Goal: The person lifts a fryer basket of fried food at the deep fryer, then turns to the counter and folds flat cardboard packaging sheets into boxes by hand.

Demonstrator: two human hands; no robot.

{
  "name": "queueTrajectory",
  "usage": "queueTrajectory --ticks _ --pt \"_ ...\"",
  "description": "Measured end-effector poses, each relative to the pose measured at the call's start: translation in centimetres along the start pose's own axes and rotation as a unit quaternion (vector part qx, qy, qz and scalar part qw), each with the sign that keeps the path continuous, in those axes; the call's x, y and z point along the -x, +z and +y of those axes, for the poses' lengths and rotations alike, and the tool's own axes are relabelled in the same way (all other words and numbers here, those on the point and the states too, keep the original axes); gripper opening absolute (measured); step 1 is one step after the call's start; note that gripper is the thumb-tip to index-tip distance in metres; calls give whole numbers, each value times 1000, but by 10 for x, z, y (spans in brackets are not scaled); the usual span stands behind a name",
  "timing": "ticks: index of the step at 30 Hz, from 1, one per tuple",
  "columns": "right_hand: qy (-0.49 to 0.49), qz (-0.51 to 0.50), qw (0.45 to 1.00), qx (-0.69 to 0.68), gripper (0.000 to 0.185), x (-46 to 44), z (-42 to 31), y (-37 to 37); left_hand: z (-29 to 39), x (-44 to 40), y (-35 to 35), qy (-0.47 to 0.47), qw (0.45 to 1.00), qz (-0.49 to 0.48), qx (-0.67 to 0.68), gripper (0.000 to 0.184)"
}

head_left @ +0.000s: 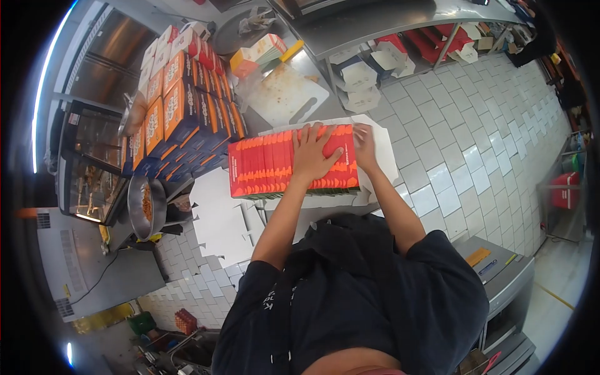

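Observation:
A tight row of red and orange folded cartons [262, 164] stands on edge across white cardboard [382, 140] in front of me. My left hand [314, 155] lies flat on top of the row toward its right end, fingers spread. At the right end, my right hand [365, 149] rests against the last carton, beside the cardboard's raised edge. Its fingers point away from me and look slightly bent; part of them is hard to make out. More white cardboard [225, 215] spreads to the left of the row, nearer my body.
Stacked orange and blue boxes [181, 106] stand at the left, beside a metal bowl of food [139, 206]. A stained white cutting board [284, 94] lies beyond the row. A steel shelf [375, 28] holds folded cartons at the back. Tiled floor [462, 137] extends right.

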State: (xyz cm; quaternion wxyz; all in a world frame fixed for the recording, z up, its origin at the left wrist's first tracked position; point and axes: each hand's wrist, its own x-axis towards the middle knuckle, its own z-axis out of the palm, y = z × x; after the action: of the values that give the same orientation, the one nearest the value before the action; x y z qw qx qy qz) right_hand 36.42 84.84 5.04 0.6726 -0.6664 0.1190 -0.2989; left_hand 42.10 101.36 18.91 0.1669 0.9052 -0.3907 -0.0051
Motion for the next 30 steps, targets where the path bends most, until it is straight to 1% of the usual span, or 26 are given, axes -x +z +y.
queueTrajectory --ticks 1,2,3,4,5,6,7,8,10,11,12,13,14,15,16,18,19,21,24,26,28,29,30 --pt "9 4 1000 10 61 7 0 -14 0 0 -2 -4 1000 3 -4 67" --pt "4 -4 1000 7 61 14 0 -21 2 0 -2 -5 1000 8 -11 66" --pt "98 -16 992 -77 62 22 -24 -28 2 -1 -4 -6 1000 13 -17 65" --pt "196 -26 967 -158 63 31 -49 -33 1 -1 -6 -13 1000 16 -18 65" --pt "199 -31 966 -159 63 38 -68 -32 -2 -3 -9 -6 1000 16 6 62" --pt "218 -64 961 -161 66 43 -85 -31 -3 -3 -11 3 999 16 31 59" --pt "231 -97 955 -161 69 39 -96 -30 -12 -4 -19 -15 984 52 168 58" --pt "223 -99 956 -162 69 30 -101 -29 -30 -7 -34 -27 949 88 301 57" --pt "220 -108 967 -66 72 28 -104 -27 -88 2 -51 -56 961 185 197 53" --pt "191 -114 973 -57 71 28 -96 -27 -116 15 -54 -89 977 161 103 53" --pt "198 -114 972 -57 71 33 -98 -24 -133 26 -50 -121 983 136 10 54" --pt "196 -140 966 -93 73 32 -105 -18 -134 32 -44 -122 983 134 11 54" --pt "191 -166 959 -129 75 29 -111 -10 -135 38 -39 -120 985 116 -32 54" --pt "199 -191 954 -117 73 30 -118 -3 -131 42 -41 -119 985 96 -76 54" --pt "203 -191 953 -118 73 32 -115 1 -128 43 -41 -122 985 93 -76 54" --pt "234 -268 934 -29 71 29 -108 7 -116 43 -39 -146 986 59 -53 56" --pt "235 -273 933 -28 71 23 -106 6 -112 43 -38 -150 985 61 -52 56" --pt "282 -298 906 -104 69 15 -103 4 -109 48 -38 -171 983 54 -38 57" --pt "305 -284 902 -114 68 14 -103 5 -107 50 -36 -178 981 63 -36 57" --pt "290 -284 905 -129 66 15 -85 9 -106 47 -38 -183 981 62 -30 56" --pt "282 -283 906 -143 65 18 -89 4 -105 51 -39 -191 980 56 -22 56" --pt "268 -250 923 -121 63 19 -92 -2 -107 55 -41 -195 962 191 19 57" --pt "251 -216 938 -99 61 18 -100 -5 -113 60 -44 -195 924 323 57 58"
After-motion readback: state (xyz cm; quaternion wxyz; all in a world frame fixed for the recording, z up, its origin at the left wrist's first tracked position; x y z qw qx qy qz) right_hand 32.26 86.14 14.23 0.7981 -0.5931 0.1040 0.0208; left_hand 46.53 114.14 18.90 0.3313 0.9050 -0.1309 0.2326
